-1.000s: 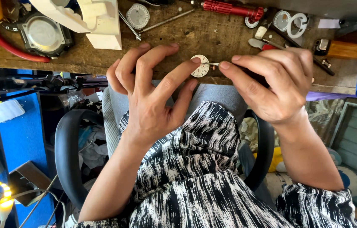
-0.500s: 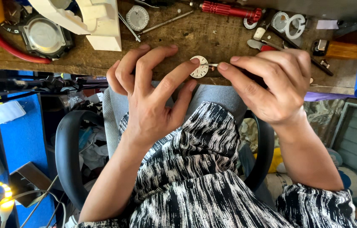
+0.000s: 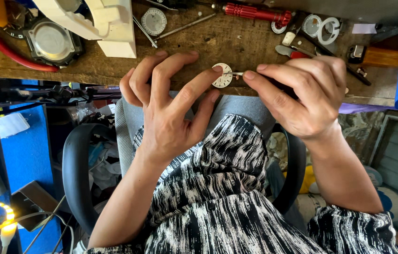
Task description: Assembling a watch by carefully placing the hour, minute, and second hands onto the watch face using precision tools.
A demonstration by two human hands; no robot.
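Head view: left hand (image 3: 173, 110) is pressing a small white dial (image 3: 222, 75) against the desk (image 3: 236, 44) edge, index fingertip on its rim, other fingers spread wide. Right hand (image 3: 302, 94) is pinching a thin metal tool (image 3: 236, 74), tip touching the dial's right side. Compared with the earlier frames, nothing is shifting noticeably; dial and both hands are staying put, so fine work appears ongoing. Red screwdriver (image 3: 255, 12) and watch case (image 3: 51, 40) are lying further back.
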